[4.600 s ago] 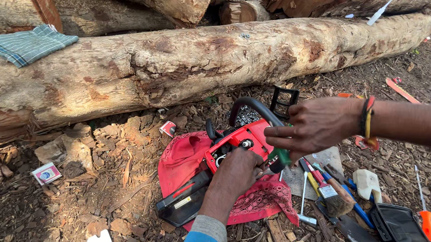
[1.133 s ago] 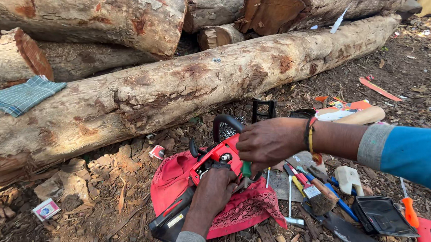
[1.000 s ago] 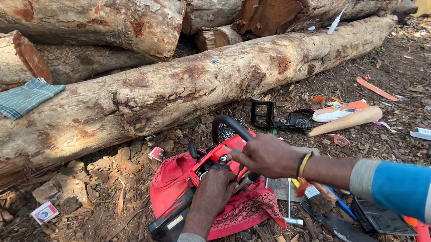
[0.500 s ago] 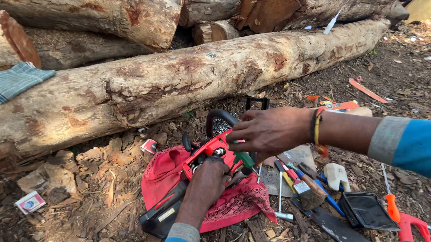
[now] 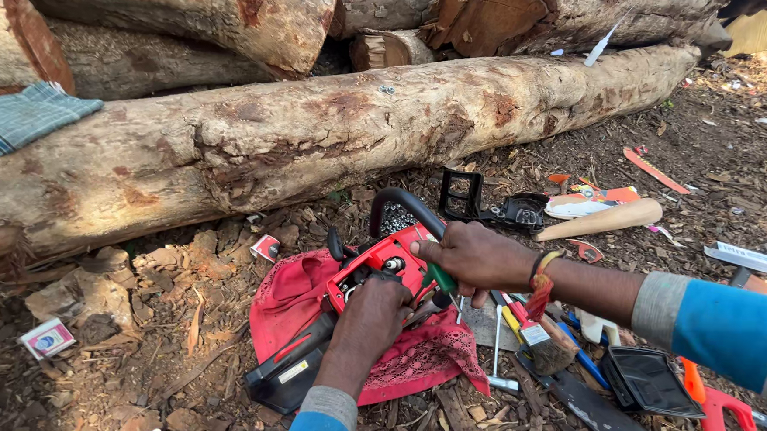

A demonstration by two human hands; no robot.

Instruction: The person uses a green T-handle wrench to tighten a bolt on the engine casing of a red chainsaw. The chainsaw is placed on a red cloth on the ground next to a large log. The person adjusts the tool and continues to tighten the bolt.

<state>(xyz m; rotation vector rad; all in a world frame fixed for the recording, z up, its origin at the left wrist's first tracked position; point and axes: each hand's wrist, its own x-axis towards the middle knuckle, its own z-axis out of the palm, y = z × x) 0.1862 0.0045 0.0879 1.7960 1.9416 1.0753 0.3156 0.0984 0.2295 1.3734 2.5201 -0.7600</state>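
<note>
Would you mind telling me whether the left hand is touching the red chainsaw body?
Touching. The head view shows the left hand pressed flat on the red chainsaw body with no gap between them, while the right hand grips beside it.

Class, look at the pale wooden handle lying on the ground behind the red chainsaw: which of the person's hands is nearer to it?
Right. The right hand grips a green-handled tool at the chainsaw's top, just left of the pale wooden handle. The left hand rests lower on the saw body, farther away.

a red chainsaw body (image 5: 372,272) with a black loop handle lies tilted on a red cloth (image 5: 296,303) over wood chips — a green-handled screwdriver (image 5: 440,278) stands against its top, near the handle.
</note>
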